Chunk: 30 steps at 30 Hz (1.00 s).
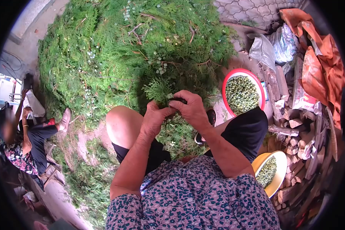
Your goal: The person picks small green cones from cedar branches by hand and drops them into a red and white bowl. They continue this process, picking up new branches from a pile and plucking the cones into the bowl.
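Observation:
Between my knees, my left hand [155, 119] is closed in a pinch on a green conifer sprig [157, 89] with flat, feathery leaves. Close against it, my right hand [191, 109] also pinches the sprig, with its thumb and fingers at a pale green cone. A dark patch shows between the right thumb and fingers, and I cannot make out what it is. Just beyond both hands rises a large heap of cut conifer branches [103, 50], dotted with pale green cones.
A red-rimmed basin [224, 90] of green cones stands at the right, and a yellow basin [281, 168] of cones sits beside my hip. Firewood [295, 149], bags [281, 44] and orange cloth [324, 73] line the right side. Another person [27, 142] sits at the left.

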{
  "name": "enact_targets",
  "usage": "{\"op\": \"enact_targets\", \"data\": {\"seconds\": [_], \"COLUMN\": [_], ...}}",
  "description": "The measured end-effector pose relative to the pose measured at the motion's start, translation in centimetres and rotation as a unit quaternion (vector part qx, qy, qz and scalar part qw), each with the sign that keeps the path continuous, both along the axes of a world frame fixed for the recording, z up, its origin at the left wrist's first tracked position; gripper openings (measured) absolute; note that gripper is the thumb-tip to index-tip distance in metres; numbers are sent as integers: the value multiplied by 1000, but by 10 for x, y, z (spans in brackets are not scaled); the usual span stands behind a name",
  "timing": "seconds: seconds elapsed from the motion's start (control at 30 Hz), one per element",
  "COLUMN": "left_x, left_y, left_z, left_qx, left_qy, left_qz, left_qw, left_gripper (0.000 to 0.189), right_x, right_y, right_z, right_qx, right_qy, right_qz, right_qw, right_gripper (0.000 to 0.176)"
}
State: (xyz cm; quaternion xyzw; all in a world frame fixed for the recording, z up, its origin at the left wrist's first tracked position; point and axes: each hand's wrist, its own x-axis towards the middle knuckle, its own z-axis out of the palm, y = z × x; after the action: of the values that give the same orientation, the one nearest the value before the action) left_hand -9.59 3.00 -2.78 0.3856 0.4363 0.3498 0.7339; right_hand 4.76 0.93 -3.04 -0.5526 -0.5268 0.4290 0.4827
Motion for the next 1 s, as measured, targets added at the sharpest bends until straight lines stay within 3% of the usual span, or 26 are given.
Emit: {"op": "enact_targets", "data": {"seconds": [0.1, 0.3, 0.53, 0.6, 0.8, 0.93, 1.0], "left_x": [2, 4, 1, -5, 0, 4, 5], "left_y": [0, -1, 1, 2, 1, -1, -4], "left_z": [8, 2, -9, -11, -1, 1, 3], "left_qx": [-1, -28, -49, -69, -78, -48, -25], "left_qy": [-9, -50, -97, -105, -74, -20, -16], "left_qz": [6, 37, 60, 57, 68, 69, 62], "left_qw": [1000, 998, 992, 990, 992, 996, 998], "left_gripper": [18, 16, 12, 11, 12, 11, 12], "right_x": [0, -2, 2, 9, 13, 11, 5], "right_y": [-3, -4, -9, -9, -8, -13, -13], "right_z": [3, -4, 13, 17, 14, 15, 10], "right_qx": [-39, 10, -58, -153, -161, -134, -53], "right_qy": [55, 16, 87, 260, 414, 340, 191], "right_qz": [-45, -80, -28, 10, -13, 12, 10], "right_qw": [997, 997, 994, 953, 896, 931, 980], "right_gripper": [21, 19, 14, 14, 19, 20, 22]}}
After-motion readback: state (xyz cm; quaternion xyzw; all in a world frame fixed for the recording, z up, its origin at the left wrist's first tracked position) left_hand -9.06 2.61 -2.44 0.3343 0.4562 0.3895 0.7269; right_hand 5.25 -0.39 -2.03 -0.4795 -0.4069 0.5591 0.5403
